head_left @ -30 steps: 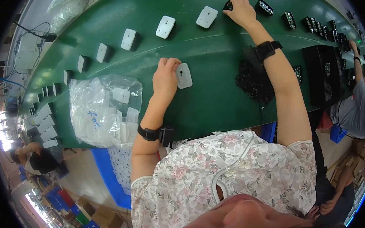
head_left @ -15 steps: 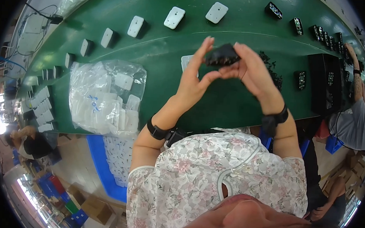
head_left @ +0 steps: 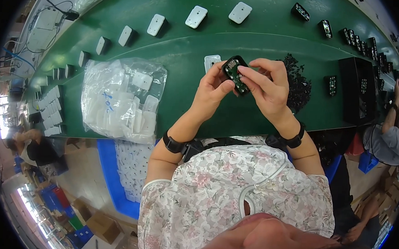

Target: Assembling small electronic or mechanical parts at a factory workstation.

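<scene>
Your left grip [head_left: 212, 88] closes around a rounded black case [head_left: 243, 60] with a green circuit board [head_left: 233, 68] inside; your right grip [head_left: 269, 85], fingers bent, partly covers that board, any hold unclear. Left of the case lie a white cover [head_left: 211, 60] and crinkled plastic bag [head_left: 102, 84]; right, jumbled black pieces [head_left: 297, 87].
</scene>
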Motion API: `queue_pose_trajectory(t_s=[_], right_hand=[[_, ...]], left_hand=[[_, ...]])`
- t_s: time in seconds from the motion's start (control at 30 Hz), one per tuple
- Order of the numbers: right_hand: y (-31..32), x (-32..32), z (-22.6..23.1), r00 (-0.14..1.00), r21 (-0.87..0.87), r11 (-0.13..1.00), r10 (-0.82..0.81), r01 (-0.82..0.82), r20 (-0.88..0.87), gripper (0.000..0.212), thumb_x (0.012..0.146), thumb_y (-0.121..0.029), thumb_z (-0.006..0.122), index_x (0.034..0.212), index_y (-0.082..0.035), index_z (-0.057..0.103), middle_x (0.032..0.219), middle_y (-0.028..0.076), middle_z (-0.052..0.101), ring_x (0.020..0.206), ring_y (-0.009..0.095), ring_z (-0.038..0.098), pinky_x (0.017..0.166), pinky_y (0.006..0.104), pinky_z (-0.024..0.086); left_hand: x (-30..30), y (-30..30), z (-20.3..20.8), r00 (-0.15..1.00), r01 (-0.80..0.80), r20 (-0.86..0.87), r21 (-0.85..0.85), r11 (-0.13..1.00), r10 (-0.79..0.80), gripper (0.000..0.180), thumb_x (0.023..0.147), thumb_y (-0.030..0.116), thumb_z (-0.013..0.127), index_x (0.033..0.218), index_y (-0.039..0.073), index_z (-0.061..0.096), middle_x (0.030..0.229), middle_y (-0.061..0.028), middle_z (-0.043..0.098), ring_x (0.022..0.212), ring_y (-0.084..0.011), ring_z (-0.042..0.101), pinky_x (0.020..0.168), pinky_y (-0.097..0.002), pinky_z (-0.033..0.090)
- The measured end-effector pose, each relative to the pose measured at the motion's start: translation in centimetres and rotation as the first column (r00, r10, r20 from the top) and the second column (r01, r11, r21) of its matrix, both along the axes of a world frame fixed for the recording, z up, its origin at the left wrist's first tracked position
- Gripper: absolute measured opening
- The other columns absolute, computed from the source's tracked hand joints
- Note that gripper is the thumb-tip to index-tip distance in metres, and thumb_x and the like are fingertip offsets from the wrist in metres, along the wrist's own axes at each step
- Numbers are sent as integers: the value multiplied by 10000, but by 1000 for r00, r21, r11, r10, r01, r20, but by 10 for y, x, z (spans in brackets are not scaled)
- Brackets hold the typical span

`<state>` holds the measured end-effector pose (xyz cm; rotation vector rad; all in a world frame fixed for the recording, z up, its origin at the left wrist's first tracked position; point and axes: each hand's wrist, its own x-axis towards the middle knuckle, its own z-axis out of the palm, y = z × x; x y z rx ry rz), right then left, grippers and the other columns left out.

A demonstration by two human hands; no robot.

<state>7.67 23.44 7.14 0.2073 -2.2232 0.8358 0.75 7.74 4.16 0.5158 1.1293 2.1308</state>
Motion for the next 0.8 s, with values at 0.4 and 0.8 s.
queue_pose_trajectory(t_s=[0.4, 0.8], right_hand=[[1, 2, 17, 994, 64, 997, 36, -43, 100, 206, 658, -3, 711, 819, -86, 613, 798, 36, 503, 698, 188, 500, 572, 285, 408], [11, -6, 10, 717, -934, 355, 643, 31, 269, 312, 777, 28, 650, 989, -73, 446, 885, -11, 415, 784, 59, 412, 699, 200, 393]], left_hand=[[-1, 0, 1, 945, -129, -308, -52, 990, 107, 505, 788, 134, 734, 1226, 24, 508, 1115, -67, 538, 986, -163, 548, 834, -302, 485], [-1, -1, -1, 790, -211, -606, -125, 969, 94, 531, 739, 151, 767, 1200, 32, 532, 1059, -88, 531, 946, -183, 553, 800, -299, 485]])
